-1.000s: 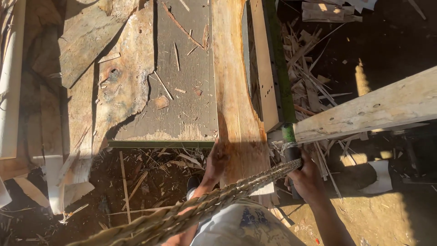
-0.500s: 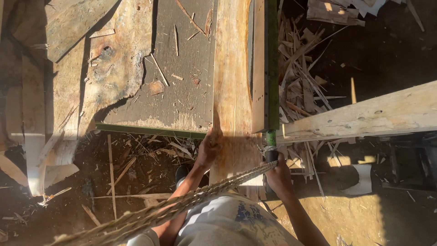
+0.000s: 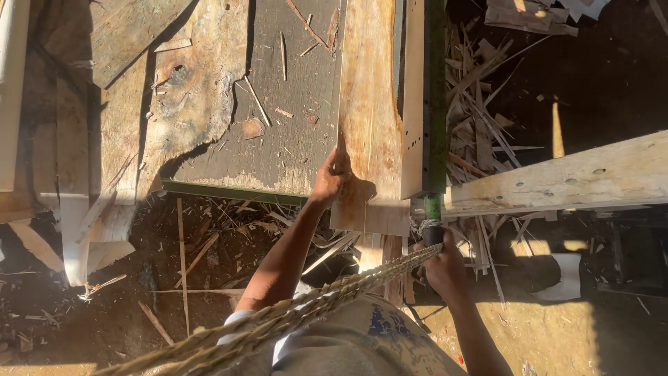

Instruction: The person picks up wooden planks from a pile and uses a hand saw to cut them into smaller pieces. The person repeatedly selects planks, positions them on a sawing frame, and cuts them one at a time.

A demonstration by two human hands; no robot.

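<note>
Braided rope [image 3: 299,317] runs across lap toward right hand [image 3: 445,268], fist clenched around green bar handle [image 3: 433,209]. Left hand [image 3: 330,177] lies flat, fingers released, on pale plank [image 3: 369,104] lying lengthwise on grey worktop [image 3: 285,125]; scrap slats [image 3: 487,104] beyond
</note>
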